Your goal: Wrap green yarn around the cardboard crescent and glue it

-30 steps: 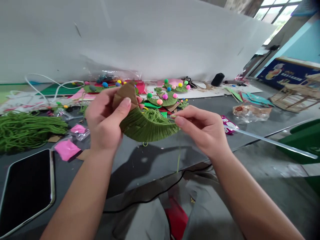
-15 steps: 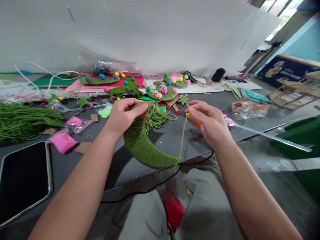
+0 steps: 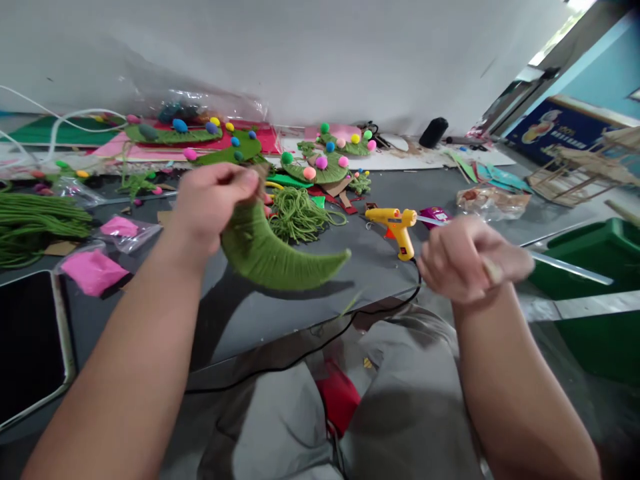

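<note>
My left hand (image 3: 215, 197) is closed on the bare brown cardboard end of a crescent (image 3: 280, 257) wrapped in green yarn. The crescent is held above the grey table, its pointed tip toward the right. My right hand (image 3: 470, 257) is curled closed at the right and blurred by motion; what its fingers hold, if anything, is hidden. Just beyond it, a yellow glue gun (image 3: 393, 223) lies on the table, a long clear glue stick (image 3: 570, 265) jutting from its back. Below the crescent's tip is a short, faint green strand (image 3: 350, 303).
Behind the crescent lies a loose heap of green yarn (image 3: 300, 213). Leaf shapes with coloured pompoms (image 3: 325, 170) line the back. More yarn (image 3: 40, 227), pink packets (image 3: 95, 270) and a tablet (image 3: 33, 347) are at left. A black cable (image 3: 300, 363) crosses the table's front edge.
My right hand has moved right and nearer, away from the crescent, uncovering the glue gun. The taut strand between hand and tip no longer shows. My left hand has raised the crescent slightly leftward.
</note>
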A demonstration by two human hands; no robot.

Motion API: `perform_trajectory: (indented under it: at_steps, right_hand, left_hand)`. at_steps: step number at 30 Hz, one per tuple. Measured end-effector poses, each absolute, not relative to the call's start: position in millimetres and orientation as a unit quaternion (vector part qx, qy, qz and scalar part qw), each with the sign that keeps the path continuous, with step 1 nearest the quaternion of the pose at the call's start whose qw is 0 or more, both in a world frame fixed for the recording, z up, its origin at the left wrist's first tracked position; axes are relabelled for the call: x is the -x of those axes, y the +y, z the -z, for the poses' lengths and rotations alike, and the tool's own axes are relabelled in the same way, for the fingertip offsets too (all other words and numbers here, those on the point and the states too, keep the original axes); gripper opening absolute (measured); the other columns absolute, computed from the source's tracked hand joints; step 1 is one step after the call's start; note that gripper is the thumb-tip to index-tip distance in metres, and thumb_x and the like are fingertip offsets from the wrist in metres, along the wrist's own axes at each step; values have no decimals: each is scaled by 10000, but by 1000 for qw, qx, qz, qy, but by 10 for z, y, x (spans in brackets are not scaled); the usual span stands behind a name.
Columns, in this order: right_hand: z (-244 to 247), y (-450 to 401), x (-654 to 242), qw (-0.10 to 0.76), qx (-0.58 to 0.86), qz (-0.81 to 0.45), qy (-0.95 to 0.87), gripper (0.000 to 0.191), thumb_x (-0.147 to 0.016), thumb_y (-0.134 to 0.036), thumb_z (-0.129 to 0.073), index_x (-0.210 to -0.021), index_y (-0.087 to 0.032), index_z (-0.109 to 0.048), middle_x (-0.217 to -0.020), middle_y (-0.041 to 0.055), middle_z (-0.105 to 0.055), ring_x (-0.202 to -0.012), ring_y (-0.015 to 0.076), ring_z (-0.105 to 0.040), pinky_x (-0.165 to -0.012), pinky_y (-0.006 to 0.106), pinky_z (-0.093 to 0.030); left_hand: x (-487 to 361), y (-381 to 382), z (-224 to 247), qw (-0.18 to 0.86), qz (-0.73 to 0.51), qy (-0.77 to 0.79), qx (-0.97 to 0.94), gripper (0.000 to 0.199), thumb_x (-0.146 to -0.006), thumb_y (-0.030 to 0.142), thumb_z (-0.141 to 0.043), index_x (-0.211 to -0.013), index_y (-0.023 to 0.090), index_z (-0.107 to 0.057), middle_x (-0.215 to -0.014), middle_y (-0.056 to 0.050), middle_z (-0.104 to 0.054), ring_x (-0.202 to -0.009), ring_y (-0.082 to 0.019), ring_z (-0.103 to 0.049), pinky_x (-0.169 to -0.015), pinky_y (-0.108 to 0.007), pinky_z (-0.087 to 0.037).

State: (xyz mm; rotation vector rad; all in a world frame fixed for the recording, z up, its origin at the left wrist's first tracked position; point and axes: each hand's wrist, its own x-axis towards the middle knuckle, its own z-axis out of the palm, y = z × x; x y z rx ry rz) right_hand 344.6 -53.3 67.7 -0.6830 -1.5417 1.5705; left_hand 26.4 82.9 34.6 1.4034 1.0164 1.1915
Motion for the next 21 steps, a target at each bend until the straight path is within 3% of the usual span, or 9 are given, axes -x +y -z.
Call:
perform_trajectory:
  at_steps: [1,3,8,10,14,21]
  right_hand:
    - [-683,-594,-3489,316,230,-659,-642,306,-822,-423,-692,-616,-198,-666,-370,-58,-480,-244,38,-372,-310,166,-306]
    - [-668,-648,-3491,267,213,-683,-646,288,-846,-383,-674,-650,-174,-703,-425,-21,-559,-297,51,-461,-351,172,-338]
    - [-472,-383,-3076,476,439,-543,-535,209,-798,-370,-774,-832,-166,-741,-579,-49,-557,-430,20,-353,-409,188,-246]
    - [-375,-248,-2890,492,493,-494,-520,258,-803,-412,-771,-878,-165,-768,-591,-44,-533,-468,33,-347,-420,203,-229]
    - [-274,-181,-2682,487,531,-411,-559,305,-808,-465,-751,-887,-172,-790,-699,3,-643,-522,61,-407,-448,223,-277]
    - [-264,-271,-2512,512,555,-337,-562,254,-822,-404,-740,-848,-158,-799,-638,-10,-633,-531,67,-421,-498,226,-345]
  left_hand:
    - [-208,866,-357,471,-532,434,-554,189,-790,385,-757,-772,231,-648,-708,11,-681,-638,-181,-661,-640,-386,-565]
    - [-140,908,-366,434,-575,437,-539,171,-785,394,-760,-759,265,-651,-712,11,-683,-700,-207,-678,-671,-408,-568]
    - [-350,736,-325,549,-448,358,-608,167,-824,367,-732,-804,210,-678,-702,-13,-681,-598,-164,-627,-573,-357,-544]
    - [-511,608,-294,572,-416,316,-633,164,-846,346,-713,-813,190,-671,-723,-19,-683,-638,-163,-638,-602,-331,-538]
    - [-709,432,-236,563,-357,300,-683,182,-889,366,-658,-887,184,-668,-747,-19,-674,-647,-158,-620,-595,-294,-501]
    - [-747,360,-210,555,-358,314,-682,195,-892,336,-635,-970,159,-657,-825,-36,-668,-733,-164,-610,-659,-280,-500]
